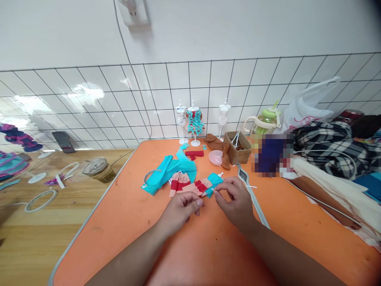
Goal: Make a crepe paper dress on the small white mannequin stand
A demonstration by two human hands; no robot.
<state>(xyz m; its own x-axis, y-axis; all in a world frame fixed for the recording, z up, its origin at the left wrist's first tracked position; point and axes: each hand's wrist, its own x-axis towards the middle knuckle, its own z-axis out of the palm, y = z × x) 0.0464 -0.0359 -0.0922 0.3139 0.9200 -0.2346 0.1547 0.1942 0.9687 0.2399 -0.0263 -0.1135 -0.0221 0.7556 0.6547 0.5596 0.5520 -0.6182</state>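
Left hand [186,207] and right hand [235,201] are apart from each other over the middle of the orange surface [125,230], thumbs and fingers curled inward; whether either grips anything is too small to tell. Just beyond them lies the pink-and-red striped cloth [193,187], blue at its right end. Turquoise fabric [176,170] spreads toward the left edge; a brown box [243,154] stands near the far edge.
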